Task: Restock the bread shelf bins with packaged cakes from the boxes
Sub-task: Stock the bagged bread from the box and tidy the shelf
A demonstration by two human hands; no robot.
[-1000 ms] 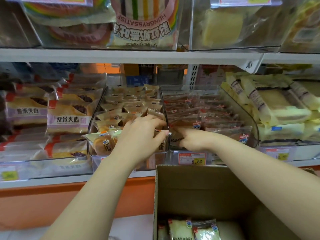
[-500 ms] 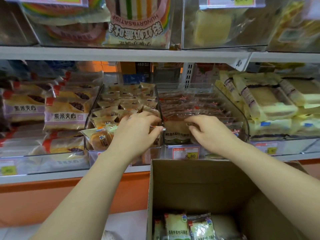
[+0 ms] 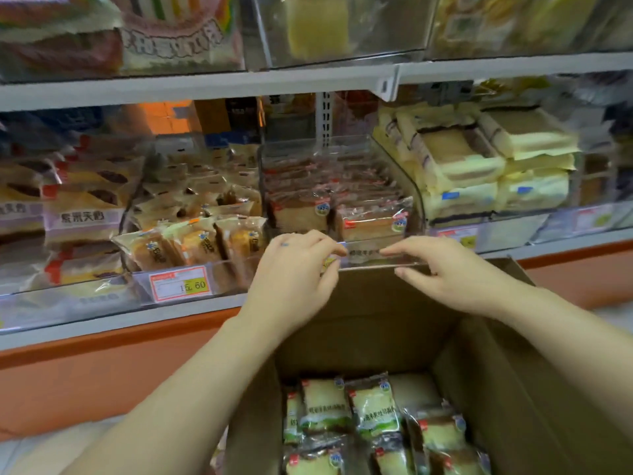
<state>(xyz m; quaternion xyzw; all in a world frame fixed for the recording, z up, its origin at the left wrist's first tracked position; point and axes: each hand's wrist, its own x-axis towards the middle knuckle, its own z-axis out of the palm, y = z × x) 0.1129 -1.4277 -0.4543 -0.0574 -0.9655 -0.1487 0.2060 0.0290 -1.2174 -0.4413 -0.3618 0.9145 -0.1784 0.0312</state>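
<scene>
A clear bin [image 3: 411, 207] on the middle shelf holds rows of wrapped brown cake slices [image 3: 371, 219]. My left hand [image 3: 294, 269] and my right hand [image 3: 442, 272] hover at the bin's front wall, fingertips close to its rim. The fingers of both hands are loosely curled and I see nothing held in either. Below them stands an open cardboard box [image 3: 496, 354] with several green-labelled packaged cakes [image 3: 373, 409] in its bottom.
Left of that bin is one with wrapped round buns [image 3: 191, 241] and a price tag [image 3: 180, 286]. Purple-labelled breads [image 3: 82, 214] lie further left. Yellow sponge cakes [image 3: 459, 159] are stacked on the right. The upper shelf [image 3: 205, 87] overhangs.
Both hands have drawn back from among the cake packs to the bin's front rim. The view has tilted down, so more of the box and its cakes shows.
</scene>
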